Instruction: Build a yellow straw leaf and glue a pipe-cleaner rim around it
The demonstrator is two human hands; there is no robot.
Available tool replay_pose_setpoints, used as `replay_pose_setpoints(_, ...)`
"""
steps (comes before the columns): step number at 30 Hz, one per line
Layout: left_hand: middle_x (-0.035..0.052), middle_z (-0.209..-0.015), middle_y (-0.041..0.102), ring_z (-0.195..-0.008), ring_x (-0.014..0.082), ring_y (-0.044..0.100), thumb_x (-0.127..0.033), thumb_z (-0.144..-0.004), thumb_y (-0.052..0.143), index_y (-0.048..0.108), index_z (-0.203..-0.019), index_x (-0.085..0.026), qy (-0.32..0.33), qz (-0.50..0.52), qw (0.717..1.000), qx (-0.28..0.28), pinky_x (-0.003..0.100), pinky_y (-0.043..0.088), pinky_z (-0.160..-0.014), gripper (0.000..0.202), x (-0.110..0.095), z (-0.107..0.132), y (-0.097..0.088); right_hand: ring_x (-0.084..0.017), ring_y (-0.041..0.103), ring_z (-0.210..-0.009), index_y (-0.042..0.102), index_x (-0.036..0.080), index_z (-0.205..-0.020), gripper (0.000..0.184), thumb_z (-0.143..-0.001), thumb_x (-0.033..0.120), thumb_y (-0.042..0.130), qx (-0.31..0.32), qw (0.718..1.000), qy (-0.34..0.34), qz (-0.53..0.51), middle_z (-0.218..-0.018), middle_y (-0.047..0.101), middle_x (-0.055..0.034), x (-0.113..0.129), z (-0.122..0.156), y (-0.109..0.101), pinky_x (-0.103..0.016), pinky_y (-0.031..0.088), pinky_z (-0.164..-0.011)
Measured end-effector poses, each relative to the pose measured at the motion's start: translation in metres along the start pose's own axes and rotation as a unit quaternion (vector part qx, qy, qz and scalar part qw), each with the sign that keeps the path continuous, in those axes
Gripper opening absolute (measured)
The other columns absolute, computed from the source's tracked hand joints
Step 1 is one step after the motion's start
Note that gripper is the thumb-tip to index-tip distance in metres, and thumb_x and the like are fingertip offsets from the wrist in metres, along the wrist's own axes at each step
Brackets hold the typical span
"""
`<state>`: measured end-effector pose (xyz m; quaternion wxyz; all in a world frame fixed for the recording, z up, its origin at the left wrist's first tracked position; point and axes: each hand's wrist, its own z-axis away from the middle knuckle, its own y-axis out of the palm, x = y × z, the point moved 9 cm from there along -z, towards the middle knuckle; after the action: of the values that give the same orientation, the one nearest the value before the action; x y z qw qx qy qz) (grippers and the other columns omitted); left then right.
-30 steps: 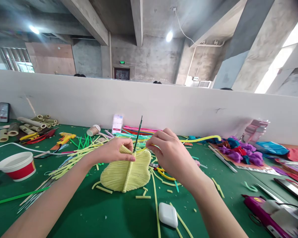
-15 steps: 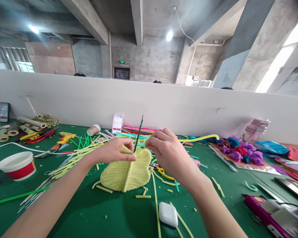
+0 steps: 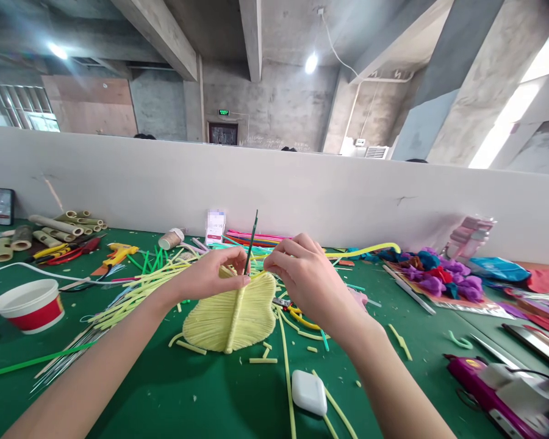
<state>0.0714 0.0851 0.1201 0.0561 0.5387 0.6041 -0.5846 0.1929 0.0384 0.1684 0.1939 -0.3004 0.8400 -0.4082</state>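
I am seeing a pale yellow leaf-shaped piece [image 3: 254, 320], standing tilted over the middle of the green table [image 3: 187, 402]. Its soft-looking surface is showing many fine ridges, which are spreading from a thicker round rib [image 3: 235, 323]. A thin dark green stem [image 3: 253, 235] is rising straight from its upper end. There, my left hand [image 3: 215, 271] is holding the piece, with the thumb lying beside the stem and the other fingers curving behind. My right hand [image 3: 304, 271] is pinching a long yellow strip [image 3: 370, 250] in narrow fingers, and this strip is bending smoothly out beyond the hand. Around the piece, short cut bits [image 3: 263, 361] are lying scattered. A smooth white case [image 3: 308, 392] with rounded corners is resting nearer to me. On the left, straight loose strips [image 3: 137, 299] are making a heap, near a paper cup [image 3: 32, 311] with a red band; hollow bamboo tubes [image 3: 59, 227] are lying farther back. On the right, crumpled purple bundles [image 3: 469, 286] are sitting together.
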Motion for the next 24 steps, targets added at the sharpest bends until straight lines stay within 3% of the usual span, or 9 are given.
replay_pose_setpoints(8,-0.0021,-0.084,0.060,-0.079,0.0135,0.058,-0.032,-0.086,0.065,0.059,-0.083,-0.019,0.012,0.026,0.998,-0.047,0.027,0.048,-0.078,0.014,-0.0039,-0.0005,-0.0027,-0.023,0.049,-0.093,0.070,0.020,-0.095,0.021,-0.092,0.008,0.053,-0.018,1.000,-0.003,-0.003,-0.098,0.067,-0.0066,0.0022,0.0001,0.0003,-0.035,0.040,-0.077)
replay_pose_setpoints(24,-0.0012,-0.082,0.059,-0.076,0.0146,0.058,-0.033,-0.086,0.063,0.058,-0.085,-0.020,0.003,0.020,0.999,-0.051,0.030,0.050,-0.078,0.014,0.0012,-0.0009,-0.0027,-0.020,0.051,-0.088,0.069,0.017,-0.091,0.019,-0.091,0.006,0.053,-0.050,0.996,-0.016,-0.066,-0.090,0.066,-0.0063,-0.0016,-0.0018,0.0009,-0.032,0.045,-0.079)
